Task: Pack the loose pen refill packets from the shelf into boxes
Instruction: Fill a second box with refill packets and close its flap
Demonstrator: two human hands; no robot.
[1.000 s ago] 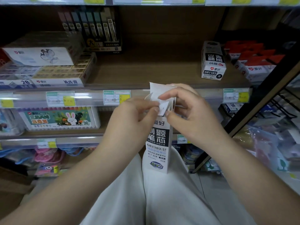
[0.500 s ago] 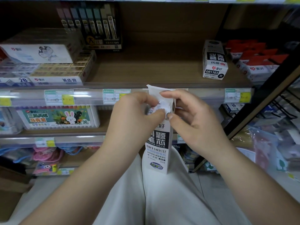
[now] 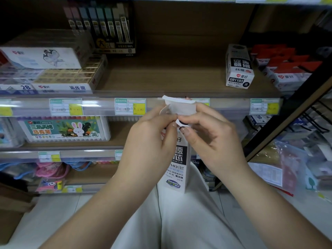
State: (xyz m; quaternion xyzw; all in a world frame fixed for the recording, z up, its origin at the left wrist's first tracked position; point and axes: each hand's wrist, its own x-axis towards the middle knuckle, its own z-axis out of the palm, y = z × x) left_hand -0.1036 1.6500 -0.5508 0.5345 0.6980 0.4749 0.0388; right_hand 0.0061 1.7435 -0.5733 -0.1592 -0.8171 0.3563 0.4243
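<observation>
A tall white refill box [image 3: 177, 169] marked GR1103 stands upright on my lap, in front of the shelf. Its top flap [image 3: 180, 107] is folded over towards me. My left hand [image 3: 152, 139] pinches the left side flap at the box's top. My right hand [image 3: 210, 135] pinches the top flap from the right, its fingers curled round the box's upper corner. A second, closed refill box [image 3: 239, 67] of the same kind lies on the wooden shelf [image 3: 161, 76] at the right. No loose refill packets show on the shelf.
Eraser boxes [image 3: 66, 78] and a dark lead display [image 3: 107, 29] fill the shelf's left. Red-and-white boxes [image 3: 287, 69] are stacked at its right end. Price tags [image 3: 130, 108] line the shelf rail. A marker set [image 3: 64, 130] sits one shelf below. A black wire rack [image 3: 305, 123] stands at right.
The top flap has been bent down from upright over the box's opening. Both hands stayed at the box's top, and my fingers shifted as they worked the flaps.
</observation>
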